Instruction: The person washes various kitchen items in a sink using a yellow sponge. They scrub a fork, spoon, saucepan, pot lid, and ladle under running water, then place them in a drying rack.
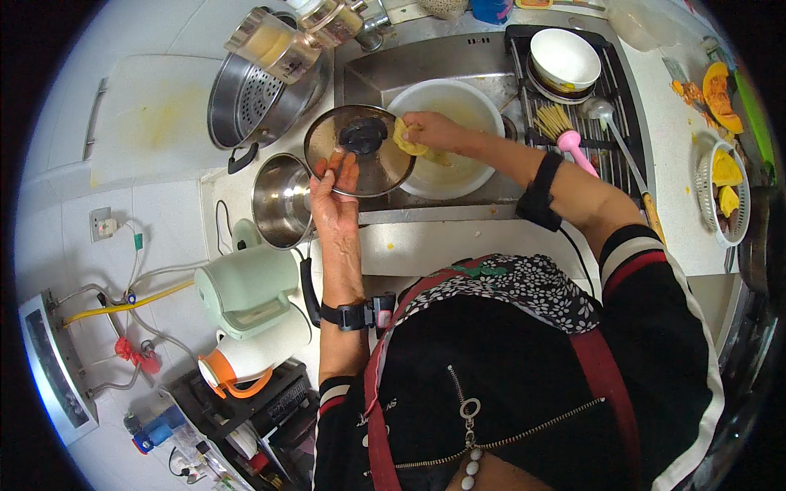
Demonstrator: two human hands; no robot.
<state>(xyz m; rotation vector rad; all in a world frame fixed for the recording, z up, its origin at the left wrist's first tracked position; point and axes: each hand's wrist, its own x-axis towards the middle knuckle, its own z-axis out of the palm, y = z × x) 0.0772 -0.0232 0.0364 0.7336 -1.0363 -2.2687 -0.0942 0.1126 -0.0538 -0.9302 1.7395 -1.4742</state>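
Observation:
My left hand [336, 190] grips the near left rim of a glass pot lid [368, 169], which has a steel rim and a black knob [363, 135]. At the lid's right edge, my right hand [435, 132] pinches a yellow cleaning cloth or sponge [406, 137]. The cloth appears to touch the glass. Beneath my right wrist, a white plastic basin [396, 98] of cloudy water stands in a steel sink [368, 83]. The lid overlaps the basin's left side and hides part of it.
Left of the lid are a steel saucepan [276, 196] and a steamer pot [230, 110]. A drain rack on the right bears a white bowl [565, 58], a pink-handled brush [571, 141] and a ladle [626, 153]. Farther right lie a cut pumpkin [718, 101] and a white basket [703, 184].

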